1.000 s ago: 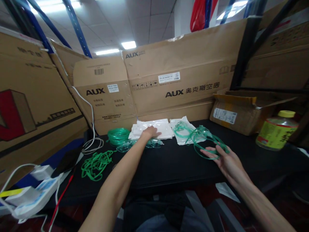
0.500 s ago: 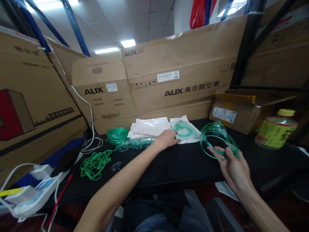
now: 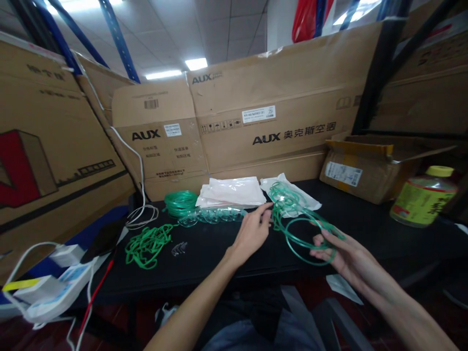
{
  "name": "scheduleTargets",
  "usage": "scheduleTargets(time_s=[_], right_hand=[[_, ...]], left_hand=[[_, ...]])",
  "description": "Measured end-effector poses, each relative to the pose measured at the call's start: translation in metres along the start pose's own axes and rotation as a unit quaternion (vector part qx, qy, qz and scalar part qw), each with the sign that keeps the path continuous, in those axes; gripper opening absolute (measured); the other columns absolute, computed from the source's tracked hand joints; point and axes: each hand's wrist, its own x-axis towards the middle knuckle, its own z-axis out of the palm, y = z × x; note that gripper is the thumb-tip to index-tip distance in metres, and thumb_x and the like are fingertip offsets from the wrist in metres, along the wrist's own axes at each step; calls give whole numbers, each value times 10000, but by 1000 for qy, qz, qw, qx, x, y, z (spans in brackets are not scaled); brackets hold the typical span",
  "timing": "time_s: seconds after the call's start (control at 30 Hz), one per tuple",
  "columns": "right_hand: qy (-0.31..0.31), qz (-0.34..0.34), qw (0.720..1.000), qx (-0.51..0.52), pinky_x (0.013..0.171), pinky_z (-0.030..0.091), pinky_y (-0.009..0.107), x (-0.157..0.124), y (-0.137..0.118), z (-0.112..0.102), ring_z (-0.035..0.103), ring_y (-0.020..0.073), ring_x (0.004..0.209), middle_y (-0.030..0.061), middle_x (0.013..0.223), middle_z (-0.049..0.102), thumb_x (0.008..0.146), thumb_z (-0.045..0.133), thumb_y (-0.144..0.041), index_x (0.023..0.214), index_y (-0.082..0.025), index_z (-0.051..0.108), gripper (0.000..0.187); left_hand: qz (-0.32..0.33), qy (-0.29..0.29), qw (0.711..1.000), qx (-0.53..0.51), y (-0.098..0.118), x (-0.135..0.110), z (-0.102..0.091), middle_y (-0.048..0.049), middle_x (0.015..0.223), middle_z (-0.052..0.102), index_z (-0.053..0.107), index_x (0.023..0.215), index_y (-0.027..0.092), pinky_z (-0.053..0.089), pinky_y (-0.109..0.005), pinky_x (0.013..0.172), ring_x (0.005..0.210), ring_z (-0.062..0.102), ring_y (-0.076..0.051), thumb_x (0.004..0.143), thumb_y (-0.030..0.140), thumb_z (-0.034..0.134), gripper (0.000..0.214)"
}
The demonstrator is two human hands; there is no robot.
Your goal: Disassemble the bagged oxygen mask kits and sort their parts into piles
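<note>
My right hand grips a looped bundle of clear green tubing, its thumb pressed over the coils. The far end of the bundle, with a shiny clear part in it, hangs over a white packet. My left hand is close to that end, fingers apart and pointing right; whether the fingertips touch the tubing I cannot tell. Behind my left hand lie a row of nested clear plastic masks and a stack of white packets.
On the left of the black table are a coil of green tubing, a heap of green cord and small clear pieces. A power strip sits farther left. To the right stand an open carton and a yellow-capped bottle.
My right hand has brought the tubing bundle leftward, over the white packet. My left hand has drawn back from the packet, slightly nearer to me, beside the bundle.
</note>
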Motion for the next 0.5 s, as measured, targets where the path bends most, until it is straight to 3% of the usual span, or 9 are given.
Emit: scheduleTargets(time_s=[0.13, 0.27, 0.4, 0.5], right_hand=[[-122, 106, 985, -66, 473, 602, 212, 18, -5, -1, 693, 154, 498, 10, 692, 691, 742, 868, -302, 842, -157, 634, 293], [-183, 153, 956, -172, 379, 513, 179, 37, -5, 6, 637, 112, 432, 5, 671, 661, 833, 789, -413, 780, -153, 596, 328], [-196, 78, 914, -346, 396, 506, 223, 52, -1, 11, 635, 124, 456, 31, 753, 686, 868, 700, -530, 878, -165, 621, 374], [-162, -48, 853, -493, 519, 578, 334, 61, 3, 8, 675, 191, 565, 84, 847, 722, 874, 653, -546, 1092, -163, 683, 443]], left_hand=[[-105, 47, 979, -166, -14, -37, -17, -134, 1186, 702, 577, 1385, 184, 612, -296, 689, 885, 716, -205, 1032, 454, 373, 489], [-119, 18, 987, -104, -25, -55, -30, -86, 1027, 715, 659, 1253, 187, 549, -251, 579, 722, 690, -166, 998, 584, 414, 532], [-129, 20, 991, 22, -20, -57, -38, -28, 865, 736, 707, 1141, 218, 515, -282, 626, 589, 639, -152, 995, 653, 351, 581], [-152, 59, 980, 112, -15, -52, -40, -44, 854, 744, 735, 1018, 223, 505, -341, 795, 770, 696, -221, 979, 677, 364, 587]])
